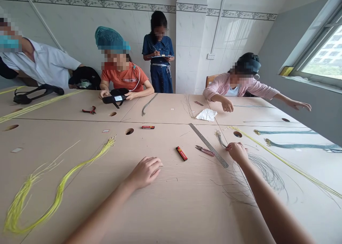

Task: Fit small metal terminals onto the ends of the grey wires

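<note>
Grey wires point(220, 138) are being pinched in the right hand point(237, 152) while the open, empty left hand point(145, 172) is resting on the surface point(171, 215).

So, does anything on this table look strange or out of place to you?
The grey wires by the right hand look odd: they spread in a loose tangle, while the teal bundles lie straight and tidy. A crumpled tissue further off also stands out.

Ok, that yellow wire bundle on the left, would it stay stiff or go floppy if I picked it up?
The yellow wire bundle would probably flop, since it lies in a loose S-curve. Its thin strands look light, and the loose ones would likely splay apart.
</note>
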`<state>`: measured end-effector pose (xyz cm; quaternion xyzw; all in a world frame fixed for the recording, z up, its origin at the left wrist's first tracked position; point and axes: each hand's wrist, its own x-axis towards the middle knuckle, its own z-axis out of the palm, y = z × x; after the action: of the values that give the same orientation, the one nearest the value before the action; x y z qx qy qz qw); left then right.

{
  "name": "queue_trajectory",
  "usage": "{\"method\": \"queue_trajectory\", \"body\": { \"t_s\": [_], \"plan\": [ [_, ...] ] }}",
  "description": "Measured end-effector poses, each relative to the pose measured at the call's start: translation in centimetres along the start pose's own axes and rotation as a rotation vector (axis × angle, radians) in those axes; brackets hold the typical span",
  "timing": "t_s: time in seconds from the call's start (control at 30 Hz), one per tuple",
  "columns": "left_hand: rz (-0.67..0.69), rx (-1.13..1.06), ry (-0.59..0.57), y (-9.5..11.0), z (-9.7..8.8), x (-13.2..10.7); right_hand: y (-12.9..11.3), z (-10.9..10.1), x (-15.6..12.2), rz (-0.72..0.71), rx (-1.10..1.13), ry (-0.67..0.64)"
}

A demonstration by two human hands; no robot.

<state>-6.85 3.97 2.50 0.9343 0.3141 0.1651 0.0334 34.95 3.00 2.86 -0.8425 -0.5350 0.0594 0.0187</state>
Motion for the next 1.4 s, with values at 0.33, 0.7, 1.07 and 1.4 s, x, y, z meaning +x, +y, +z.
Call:
{"method": "queue_trajectory", "body": {
  "t_s": [0.33, 0.7, 1.07, 1.4],
  "plan": [
    [-0.024, 0.001, -0.014, -0.1, 0.1, -0.2, -0.4, 0.6, -0.8, -0.070, -0.074, -0.003],
    [-0.026, 0.002, -0.035, 0.0, 0.1, 0.0, 0.4, -0.4, 0.2, -0.069, -0.016, -0.027],
    [-0.036, -0.012, -0.070, 0.3, 0.1, 0.0, -0.8, 0.2, -0.5, -0.111, -0.129, -0.035],
    [-0.045, -0.021, -0.069, 0.0, 0.1, -0.1, -0.5, 0.1, -0.7, -0.131, -0.097, -0.042]
  ]
}}
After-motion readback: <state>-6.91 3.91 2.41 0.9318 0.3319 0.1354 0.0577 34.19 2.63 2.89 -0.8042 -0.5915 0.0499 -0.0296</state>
